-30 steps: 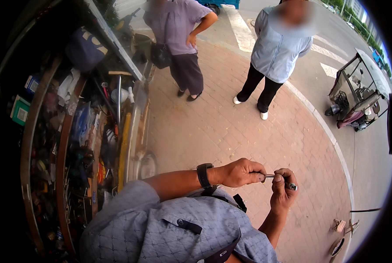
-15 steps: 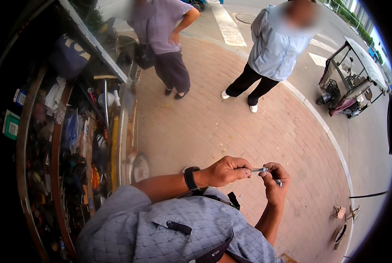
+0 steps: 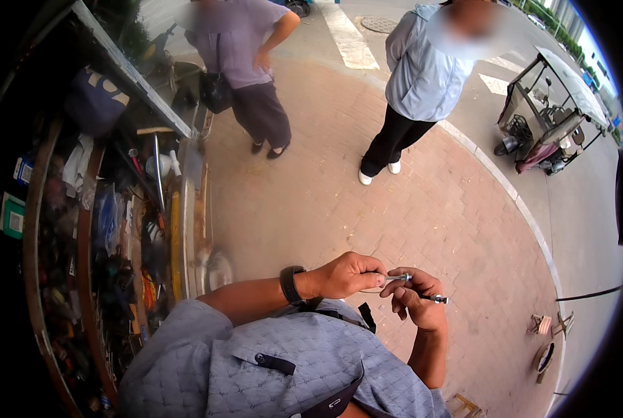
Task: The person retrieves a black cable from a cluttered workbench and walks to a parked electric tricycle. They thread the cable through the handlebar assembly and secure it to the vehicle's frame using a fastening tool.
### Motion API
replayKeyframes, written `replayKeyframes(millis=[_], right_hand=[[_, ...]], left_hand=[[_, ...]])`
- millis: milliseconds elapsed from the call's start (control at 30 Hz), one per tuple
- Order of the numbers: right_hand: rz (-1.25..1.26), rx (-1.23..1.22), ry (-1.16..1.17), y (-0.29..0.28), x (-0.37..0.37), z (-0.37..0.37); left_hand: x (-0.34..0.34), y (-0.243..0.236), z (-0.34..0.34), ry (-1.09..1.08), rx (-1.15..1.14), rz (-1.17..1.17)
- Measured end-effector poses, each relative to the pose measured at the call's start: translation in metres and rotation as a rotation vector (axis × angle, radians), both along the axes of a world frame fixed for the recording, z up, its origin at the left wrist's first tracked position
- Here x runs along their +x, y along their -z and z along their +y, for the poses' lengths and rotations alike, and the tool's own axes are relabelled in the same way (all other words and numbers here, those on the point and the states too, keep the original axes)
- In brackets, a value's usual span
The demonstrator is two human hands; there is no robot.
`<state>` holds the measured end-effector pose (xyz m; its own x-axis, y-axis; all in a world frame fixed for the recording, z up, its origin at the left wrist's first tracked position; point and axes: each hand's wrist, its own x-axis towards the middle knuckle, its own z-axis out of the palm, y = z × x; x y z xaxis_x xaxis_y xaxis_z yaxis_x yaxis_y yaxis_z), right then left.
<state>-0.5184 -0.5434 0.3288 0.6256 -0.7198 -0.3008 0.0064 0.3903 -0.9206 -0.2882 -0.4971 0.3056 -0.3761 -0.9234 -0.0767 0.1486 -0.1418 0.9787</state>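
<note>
Fingers [image 3: 371, 280] of the left hand [image 3: 343, 275] pinch tight on a small metal bolt [image 3: 399, 278], thumb and forefinger closed on its near end so the shaft pokes out level toward the other hand. Right hand [image 3: 417, 301] sits just beside it, curled narrow around a thin dark tool [image 3: 433, 299] whose silvery tip sticks out to the right. Both hands meet close in front of the chest, above the grey shirt [image 3: 283, 362], likely so the small parts stay steady and easy to see. Black watch [image 3: 292, 284] rides the left wrist. Off to the left, a cluttered stall cabinet [image 3: 102, 230] packed with tools stands within reach. Two people wait on the brick pavement [image 3: 339, 202] ahead: one in a purple top [image 3: 238, 42], one in a light blue shirt [image 3: 423, 70]. A small covered tricycle [image 3: 548, 118] is parked by the road, well apart
</note>
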Motion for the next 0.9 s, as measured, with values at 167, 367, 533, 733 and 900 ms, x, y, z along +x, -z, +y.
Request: replayKeyframes(millis=[167, 367, 533, 733, 900], right_hand=[[-0.062, 0.052, 0.040, 0.006, 0.007, 0.004], [-0.137, 0.108, 0.052, 0.003, 0.017, 0.007], [-0.077, 0.151, 0.081, 0.007, 0.019, 0.008], [-0.043, 0.107, 0.090, 0.012, 0.013, 0.009], [-0.011, -0.010, 0.086, 0.009, 0.009, 0.010]], left_hand=[[0.007, -0.001, -0.005, 0.106, -0.059, -0.194], [0.017, 0.011, -0.006, 0.086, -0.092, -0.132], [0.017, 0.007, -0.003, 0.123, -0.063, -0.098], [0.019, 0.021, 0.001, 0.185, 0.171, 0.052], [0.012, 0.017, 0.001, 0.138, 0.141, 0.077]])
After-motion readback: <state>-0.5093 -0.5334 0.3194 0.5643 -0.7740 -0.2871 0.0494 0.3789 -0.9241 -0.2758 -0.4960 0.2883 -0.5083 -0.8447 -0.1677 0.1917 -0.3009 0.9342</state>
